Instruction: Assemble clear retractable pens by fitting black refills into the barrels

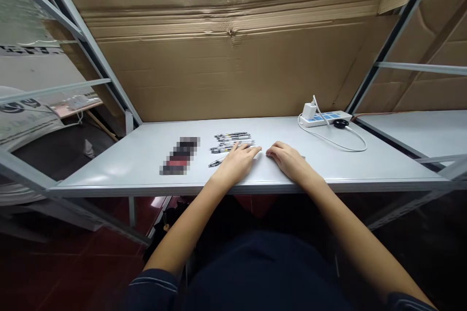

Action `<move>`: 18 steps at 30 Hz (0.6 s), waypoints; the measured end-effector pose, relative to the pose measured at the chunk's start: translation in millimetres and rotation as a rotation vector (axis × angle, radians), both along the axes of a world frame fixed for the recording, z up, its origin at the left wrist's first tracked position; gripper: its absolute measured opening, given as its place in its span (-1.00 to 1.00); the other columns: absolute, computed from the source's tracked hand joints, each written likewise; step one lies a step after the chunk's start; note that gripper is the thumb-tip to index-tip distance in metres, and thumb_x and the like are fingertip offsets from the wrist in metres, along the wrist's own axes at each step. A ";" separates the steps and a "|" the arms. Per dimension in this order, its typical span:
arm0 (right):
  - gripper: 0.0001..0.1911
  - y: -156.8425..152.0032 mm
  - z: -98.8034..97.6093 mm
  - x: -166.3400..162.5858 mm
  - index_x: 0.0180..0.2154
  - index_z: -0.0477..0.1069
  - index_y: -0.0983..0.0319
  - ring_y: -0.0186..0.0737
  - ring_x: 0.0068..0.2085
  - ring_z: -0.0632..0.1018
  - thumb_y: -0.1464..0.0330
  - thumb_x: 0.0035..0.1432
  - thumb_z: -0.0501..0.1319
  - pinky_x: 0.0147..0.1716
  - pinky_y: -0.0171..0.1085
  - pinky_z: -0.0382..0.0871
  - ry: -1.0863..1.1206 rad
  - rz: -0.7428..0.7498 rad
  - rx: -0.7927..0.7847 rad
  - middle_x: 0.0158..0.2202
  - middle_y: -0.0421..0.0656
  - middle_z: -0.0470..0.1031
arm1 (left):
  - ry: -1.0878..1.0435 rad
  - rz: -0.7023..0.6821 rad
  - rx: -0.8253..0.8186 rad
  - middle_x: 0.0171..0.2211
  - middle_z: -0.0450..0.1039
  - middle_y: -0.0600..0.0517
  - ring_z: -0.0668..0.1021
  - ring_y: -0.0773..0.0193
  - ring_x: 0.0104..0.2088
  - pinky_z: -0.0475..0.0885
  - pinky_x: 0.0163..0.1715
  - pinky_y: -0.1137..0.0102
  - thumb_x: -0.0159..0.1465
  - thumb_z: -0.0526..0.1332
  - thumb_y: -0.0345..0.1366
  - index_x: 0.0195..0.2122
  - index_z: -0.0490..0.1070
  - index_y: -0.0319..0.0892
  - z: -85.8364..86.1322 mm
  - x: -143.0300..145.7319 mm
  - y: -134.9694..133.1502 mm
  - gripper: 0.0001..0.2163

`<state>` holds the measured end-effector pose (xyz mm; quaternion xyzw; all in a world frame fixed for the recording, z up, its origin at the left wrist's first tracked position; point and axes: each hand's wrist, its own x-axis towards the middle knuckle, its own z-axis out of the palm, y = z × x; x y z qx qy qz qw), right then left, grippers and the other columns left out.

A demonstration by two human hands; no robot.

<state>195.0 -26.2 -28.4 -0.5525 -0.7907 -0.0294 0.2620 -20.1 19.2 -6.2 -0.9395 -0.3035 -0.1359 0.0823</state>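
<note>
Left hand (235,163) lies open & relaxed, not gripping, fingers touching a row of pens (229,143) at 12 o'clock on the grey table (255,187), right hand (292,161) open, empty, at 1 o'clock; pens look light, stiff, slick, best pinched mid-barrel.

The desk (346,167) is smooth, faintly glossy painted metal; the cardboard (219,73) behind is matt and creased; the pens (231,142) are shiny plastic.
</note>
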 end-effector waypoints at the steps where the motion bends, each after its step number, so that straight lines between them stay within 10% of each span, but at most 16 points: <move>1: -0.70 -0.1 0.0 0.2 -0.13 0.54 0.22 -0.11 -0.12 0.58 0.42 0.45 0.02 -0.11 -0.18 0.45 0.007 0.005 -0.001 -0.07 -0.01 0.56 | 0.002 -0.008 -0.005 0.19 0.49 -0.17 0.48 0.00 0.25 0.32 0.29 0.06 0.45 0.00 -0.51 0.29 0.34 -0.21 1.3 0.3 -0.6 -0.58; 6: -0.77 -2.8 3.2 -1.7 -0.13 0.48 0.17 -0.06 -0.15 0.57 0.35 0.46 0.05 -0.16 -0.16 0.43 0.031 0.030 0.005 -0.13 -0.04 0.58 | 0.017 -0.054 -0.033 -0.06 0.59 -0.09 0.63 0.11 -0.10 0.53 -0.10 0.29 0.47 0.07 -0.40 0.18 0.44 -0.12 6.5 -1.6 -3.9 -0.68; 18: -0.77 -1.2 2.2 -1.6 -0.18 0.54 0.19 -0.07 -0.12 0.57 0.30 0.44 0.12 -0.09 -0.13 0.45 0.074 0.164 -0.014 -0.17 -0.05 0.58 | -0.013 -0.061 -0.052 -0.17 0.53 -0.06 0.58 0.14 -0.18 0.46 -0.20 0.34 0.47 0.06 -0.41 -0.04 0.46 -0.14 9.0 -3.6 -5.2 -0.80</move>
